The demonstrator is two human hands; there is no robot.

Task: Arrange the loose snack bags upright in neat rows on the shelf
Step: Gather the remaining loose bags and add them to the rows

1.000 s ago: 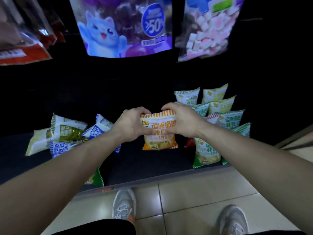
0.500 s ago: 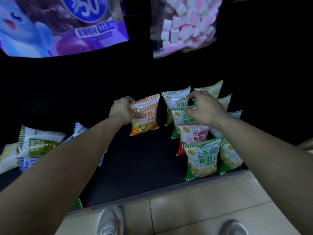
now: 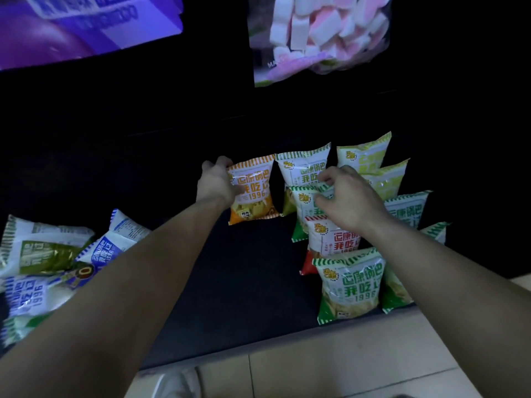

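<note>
My left hand grips the left edge of an orange snack bag, which stands upright at the back of the dark shelf. To its right stand two rows of upright bags: a green one at the front, a red one behind it, more green and yellow-green ones further back. My right hand reaches over these rows, and its fingers pinch the top of a green bag in the second row place. Loose bags lie flat in a heap at the left.
A blue-and-white bag lies tilted on the loose heap. Above hang a purple candy bag and a marshmallow bag. The tiled floor and the tip of a shoe show below the shelf's front edge.
The orange bag went from both hands near the shelf's middle to the back, beside the rows. My right hand let go of it and moved onto the green bags.
</note>
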